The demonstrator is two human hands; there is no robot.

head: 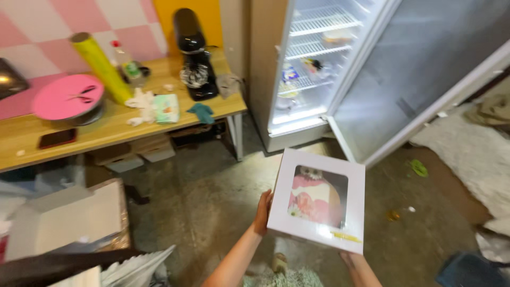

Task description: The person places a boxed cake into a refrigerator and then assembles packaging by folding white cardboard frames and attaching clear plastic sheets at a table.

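The white window box (317, 202) hides most of both hands: only the knuckles of the left hand (262, 212) show at its left edge, and the right hand (348, 258) is almost wholly beneath its near edge. The cake (313, 201) shows only through the window, its far side hidden. Items on the refrigerator shelves (313, 50) are too blurred to tell. The wooden table (106, 130) is cut by the left picture edge.
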